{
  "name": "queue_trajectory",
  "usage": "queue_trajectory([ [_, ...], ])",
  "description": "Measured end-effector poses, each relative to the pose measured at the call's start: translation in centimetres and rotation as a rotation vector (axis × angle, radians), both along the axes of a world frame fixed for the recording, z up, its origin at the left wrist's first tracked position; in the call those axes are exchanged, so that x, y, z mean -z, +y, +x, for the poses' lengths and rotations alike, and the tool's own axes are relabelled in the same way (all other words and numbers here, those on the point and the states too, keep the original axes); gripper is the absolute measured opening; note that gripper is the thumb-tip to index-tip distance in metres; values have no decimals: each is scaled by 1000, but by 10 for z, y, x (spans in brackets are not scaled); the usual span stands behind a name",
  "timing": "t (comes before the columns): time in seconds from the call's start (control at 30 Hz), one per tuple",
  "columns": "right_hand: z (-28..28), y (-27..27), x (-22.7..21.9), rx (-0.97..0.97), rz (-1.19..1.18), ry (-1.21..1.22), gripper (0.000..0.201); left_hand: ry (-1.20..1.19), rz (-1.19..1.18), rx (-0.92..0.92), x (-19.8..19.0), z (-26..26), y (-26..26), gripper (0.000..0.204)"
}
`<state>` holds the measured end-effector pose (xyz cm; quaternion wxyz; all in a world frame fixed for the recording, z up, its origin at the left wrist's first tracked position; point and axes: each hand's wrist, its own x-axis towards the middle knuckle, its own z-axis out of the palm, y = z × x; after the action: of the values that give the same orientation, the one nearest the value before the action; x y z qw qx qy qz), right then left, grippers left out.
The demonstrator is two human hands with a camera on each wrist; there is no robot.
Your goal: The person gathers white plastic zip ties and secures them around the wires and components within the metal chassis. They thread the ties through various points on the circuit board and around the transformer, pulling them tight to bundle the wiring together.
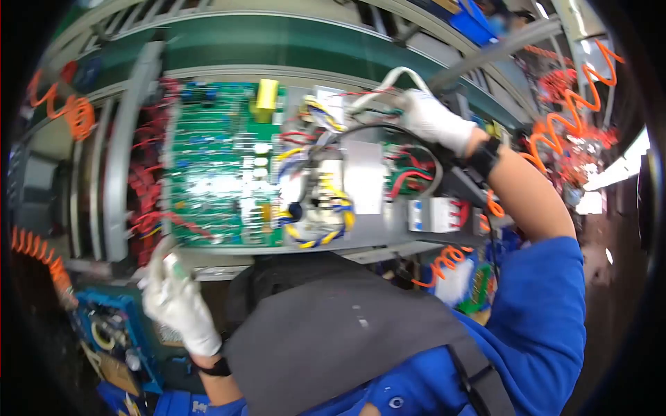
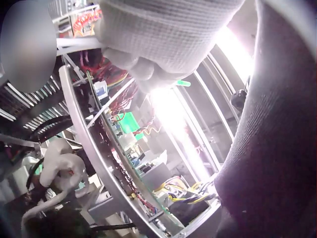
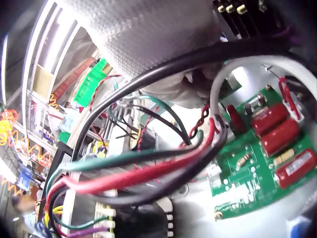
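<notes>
White-gloved, the left hand (image 1: 179, 305) is raised by the near left corner of the green circuit board (image 1: 215, 173). Its curled fingers grip a small object with a green end (image 2: 184, 83), mostly hidden. The right hand (image 1: 438, 121), also gloved, is over the right part of the metal chassis (image 1: 364, 173). Its fingers are curled at a looped white cable (image 1: 404, 71), which appears held in them; the fingertips are largely hidden. In the right wrist view a black cable (image 3: 148, 74) crosses in front of that hand (image 3: 153, 44), above red, green and black wires.
Red wires (image 1: 144, 180) crowd the board's left edge. A yellow block (image 1: 266, 100) rises from the board's far side. Blue-and-yellow twisted wires (image 1: 319, 241) lie mid-chassis. Orange coiled hoses (image 1: 82, 118) hang on both sides. A blue tray (image 1: 114, 305) stands at lower left.
</notes>
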<state>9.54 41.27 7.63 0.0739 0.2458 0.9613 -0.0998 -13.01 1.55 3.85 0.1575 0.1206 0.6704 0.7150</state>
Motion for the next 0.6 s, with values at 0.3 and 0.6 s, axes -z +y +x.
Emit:
queue_trajectory([
  [0.3,-92,-188,-118,-221,-389,552,17,-137,17,121,-11,-13,6,18],
  [0.6,-155,-269,-10,-98,-685,603,32,-222,54,244,-1,-26,-8,24],
])
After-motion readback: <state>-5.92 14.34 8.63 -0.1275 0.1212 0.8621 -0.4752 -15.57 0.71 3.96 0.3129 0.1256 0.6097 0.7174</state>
